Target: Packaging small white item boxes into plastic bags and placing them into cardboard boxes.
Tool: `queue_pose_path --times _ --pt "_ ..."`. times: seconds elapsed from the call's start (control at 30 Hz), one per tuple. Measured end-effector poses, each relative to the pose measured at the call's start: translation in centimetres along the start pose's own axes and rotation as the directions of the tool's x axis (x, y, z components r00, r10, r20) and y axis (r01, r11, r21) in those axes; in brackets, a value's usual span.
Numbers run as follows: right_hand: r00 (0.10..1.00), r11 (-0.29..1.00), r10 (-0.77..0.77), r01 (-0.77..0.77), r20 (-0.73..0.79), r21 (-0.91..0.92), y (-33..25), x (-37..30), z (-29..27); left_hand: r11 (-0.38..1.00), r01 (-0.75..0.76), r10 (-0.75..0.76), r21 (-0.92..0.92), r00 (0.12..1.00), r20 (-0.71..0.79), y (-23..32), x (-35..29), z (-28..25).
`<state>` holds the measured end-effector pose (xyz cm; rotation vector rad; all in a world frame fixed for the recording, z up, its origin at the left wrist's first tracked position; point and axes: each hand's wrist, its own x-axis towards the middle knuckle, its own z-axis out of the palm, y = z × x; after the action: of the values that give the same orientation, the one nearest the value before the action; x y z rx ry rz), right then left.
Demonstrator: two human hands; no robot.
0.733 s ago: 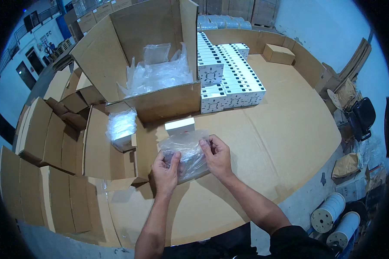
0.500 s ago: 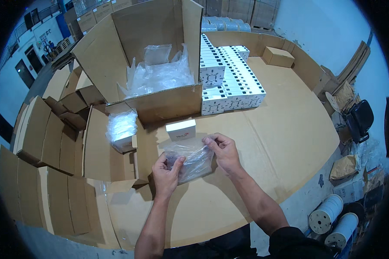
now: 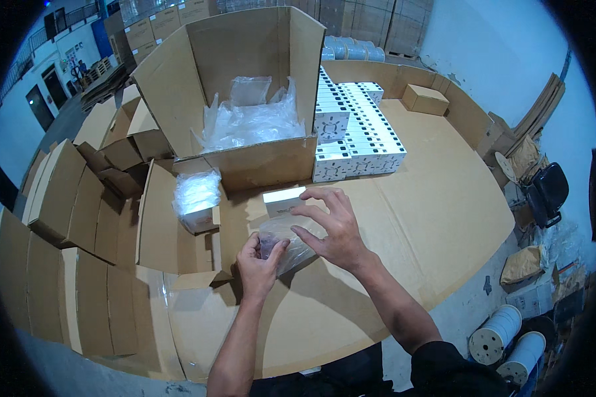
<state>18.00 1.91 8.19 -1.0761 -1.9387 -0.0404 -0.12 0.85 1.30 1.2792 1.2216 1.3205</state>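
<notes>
A clear plastic bag (image 3: 298,255) is pinched in my left hand (image 3: 257,270), with the thumb on top near the bag's left side. My right hand (image 3: 338,231) is open above the bag's right part. Its fingers are spread, and the fingertips come near the small white box (image 3: 282,200) standing just behind the bag; whether they touch it I cannot tell. To the left, an open brown carton (image 3: 159,225) contains another white box (image 3: 200,220) with a stack of clear plastic bags (image 3: 197,192) on it.
A large open carton (image 3: 258,169) full of loose clear bags (image 3: 255,122) stands behind my hands. Right of it are stacked white boxes (image 3: 361,142) with black marks. Open cartons (image 3: 79,218) crowd the left, and a closed brown box (image 3: 425,100) sits far right on the cardboard-covered table (image 3: 437,218).
My right hand has let go of the bag and opened, rising toward the white box. My left hand still holds the bag. The whole view has shifted slightly.
</notes>
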Motion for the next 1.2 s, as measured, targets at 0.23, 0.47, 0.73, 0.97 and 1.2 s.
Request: queue_pose_path --times 0.23,0.47,0.73,0.97,1.2 --pt "0.994 1.000 -0.020 0.020 0.107 -0.002 0.5 -0.3 1.1 0.999 -0.044 0.044 -0.033 0.999 -0.012 -0.7 0.0 0.0" --pt "0.991 0.997 -0.016 0.006 0.130 0.072 -0.1 0.8 1.1 0.996 -0.044 0.047 0.076 0.998 -0.036 -1.1 0.4 -0.3" --pt "0.882 0.993 -0.111 0.076 0.457 0.095 -0.5 2.6 0.8 0.997 -0.074 0.074 0.034 0.997 0.000 -0.8 0.2 -0.5" --pt "0.888 0.974 0.001 -0.104 0.460 0.199 -1.3 2.8 1.2 0.998 -0.050 0.051 -0.038 0.998 0.032 -0.7 0.2 -0.7" --pt "0.843 0.958 0.047 -0.189 0.535 0.214 -1.4 3.6 1.9 0.988 -0.152 0.153 -0.021 0.984 0.087 -1.7 0.3 -0.9"
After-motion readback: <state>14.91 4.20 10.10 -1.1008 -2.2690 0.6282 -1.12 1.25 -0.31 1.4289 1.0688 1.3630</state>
